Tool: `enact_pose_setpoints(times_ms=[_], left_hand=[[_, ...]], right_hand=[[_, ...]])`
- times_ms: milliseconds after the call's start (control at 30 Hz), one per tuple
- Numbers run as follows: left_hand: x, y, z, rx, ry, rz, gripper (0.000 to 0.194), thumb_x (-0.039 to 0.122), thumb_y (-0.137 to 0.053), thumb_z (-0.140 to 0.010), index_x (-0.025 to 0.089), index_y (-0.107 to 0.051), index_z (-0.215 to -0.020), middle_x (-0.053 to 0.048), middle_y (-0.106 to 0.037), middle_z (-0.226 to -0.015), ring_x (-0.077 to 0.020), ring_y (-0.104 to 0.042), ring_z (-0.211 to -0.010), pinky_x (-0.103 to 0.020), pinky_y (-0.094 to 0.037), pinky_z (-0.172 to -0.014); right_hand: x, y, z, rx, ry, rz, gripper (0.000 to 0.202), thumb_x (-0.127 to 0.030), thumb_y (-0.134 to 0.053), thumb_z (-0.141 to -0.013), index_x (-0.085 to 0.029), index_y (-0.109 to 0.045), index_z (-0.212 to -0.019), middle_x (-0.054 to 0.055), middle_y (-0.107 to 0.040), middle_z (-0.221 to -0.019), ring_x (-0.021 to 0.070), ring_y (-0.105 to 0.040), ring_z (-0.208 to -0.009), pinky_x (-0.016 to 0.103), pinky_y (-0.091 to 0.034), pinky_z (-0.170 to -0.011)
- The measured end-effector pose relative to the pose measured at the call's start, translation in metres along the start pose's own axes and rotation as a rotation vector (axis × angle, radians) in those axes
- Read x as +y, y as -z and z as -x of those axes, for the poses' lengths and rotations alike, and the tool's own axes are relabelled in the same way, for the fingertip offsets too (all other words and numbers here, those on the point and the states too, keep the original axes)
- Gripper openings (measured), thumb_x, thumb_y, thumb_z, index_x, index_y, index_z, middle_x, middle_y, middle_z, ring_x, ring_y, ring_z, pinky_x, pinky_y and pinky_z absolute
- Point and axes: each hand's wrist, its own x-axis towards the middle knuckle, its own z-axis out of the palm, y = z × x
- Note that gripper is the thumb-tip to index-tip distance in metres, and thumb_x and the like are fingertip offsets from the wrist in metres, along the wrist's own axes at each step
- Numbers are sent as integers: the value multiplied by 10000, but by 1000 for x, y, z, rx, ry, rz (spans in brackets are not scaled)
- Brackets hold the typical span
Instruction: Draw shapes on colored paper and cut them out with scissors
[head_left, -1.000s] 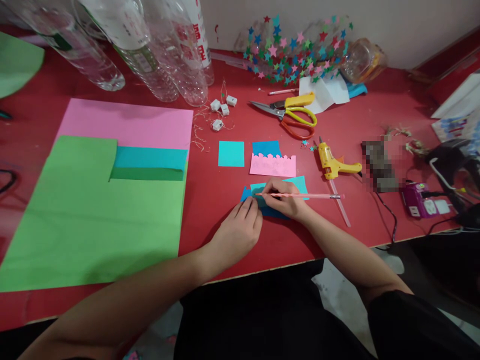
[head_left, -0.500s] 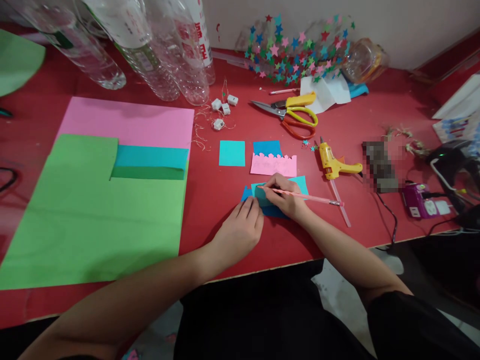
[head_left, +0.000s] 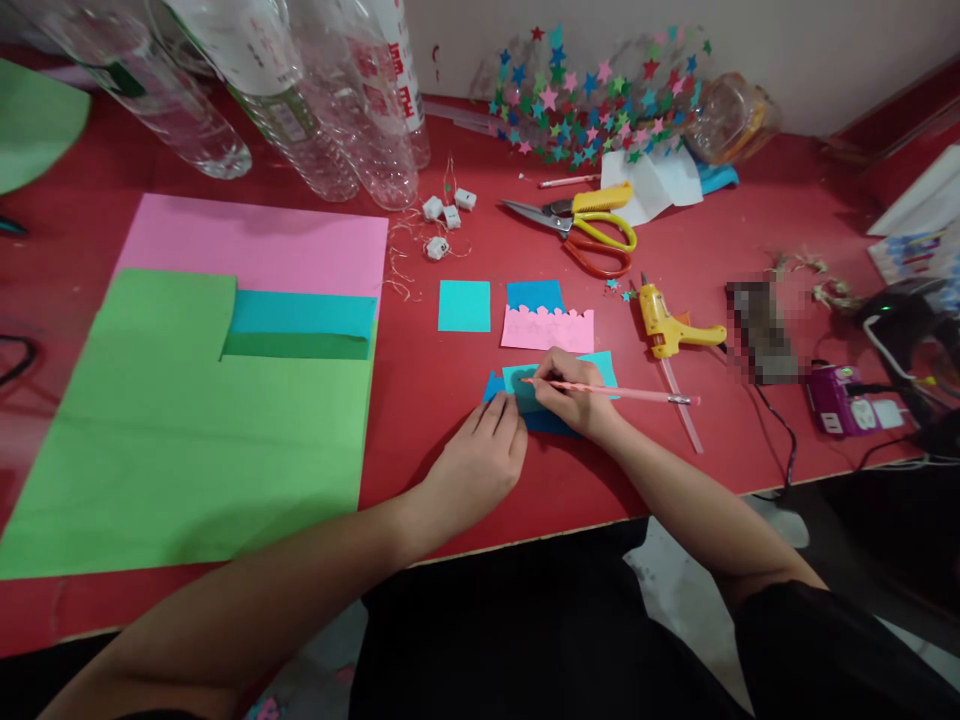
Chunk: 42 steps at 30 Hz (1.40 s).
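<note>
My right hand (head_left: 577, 397) grips a pink pencil (head_left: 637, 393) with an eraser end. Its tip touches or hovers just above a turquoise paper (head_left: 600, 366), partly covered by that hand. Flat on the paper's left edge, my left hand (head_left: 486, 450) lies with fingers stretched out. Underneath is a darker blue paper (head_left: 553, 423) with a jagged left end. Beyond my hands lies a pink paper strip (head_left: 551, 332) with a notched top edge, overlapping a blue piece (head_left: 534, 294). A turquoise square (head_left: 463, 306) sits to their left.
Large green (head_left: 225, 450) and pink sheets (head_left: 262, 237) cover the left side. Plastic bottles (head_left: 315, 130) stand behind. Scissors (head_left: 570, 228), a yellow cutter (head_left: 604, 200) and a glue gun (head_left: 664, 325) lie at the right, before a star-covered bottle (head_left: 592, 105). A purple power adapter (head_left: 836, 400) sits farther right.
The pencil has shifted slightly to the right, its tip now a little right of where it was. My left hand has stayed in place.
</note>
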Motion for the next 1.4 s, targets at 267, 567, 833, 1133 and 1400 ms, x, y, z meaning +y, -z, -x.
enact_pose_setpoints(times_ms=[267,567,833,1133,1400], left_hand=[[0,0,1,-26,-3,15,345,55,-401,-880,-46,-626,-1121,-275,-634,-1190,-341,-624,-1125,-414,-551,-880],[0,1,1,-28,-1,5,337,59,-419,-873,-32,-634,-1116,-259,-645,-1183,-334,-627,-1121,-406,-549,-895],[0,-1,2,-31,-10,22,338,68,-404,-887,-49,-614,-1125,-285,-628,-1193,-340,-620,-1131,-418,-548,-886],[0,0,1,-31,-1,-2,349,59,-390,-886,-40,-619,-1130,-265,-641,-1183,-326,-626,-1124,-404,-551,-893],[1,-2,1,-21,-10,8,347,57,-395,-880,-49,-623,-1119,-276,-639,-1177,-347,-620,-1129,-421,-552,-886]], right_hand=[[1,2,0,-11,28,45,67,-213,-489,-713,-210,-452,-657,-32,-503,-574,100,-450,-523,220,-329,-493],[1,1,1,-4,36,51,67,-209,-495,-707,-207,-461,-649,-39,-487,-548,93,-421,-497,219,-311,-482],[2,-2,1,-26,18,30,100,-264,-500,-757,-204,-488,-678,-17,-537,-590,103,-488,-543,220,-363,-508],[-5,-4,1,-60,16,31,190,-347,-519,-826,-197,-526,-711,2,-601,-639,103,-524,-581,230,-398,-556],[-2,-5,2,-73,44,67,212,-377,-516,-849,-195,-560,-751,8,-620,-661,113,-533,-596,236,-406,-580]])
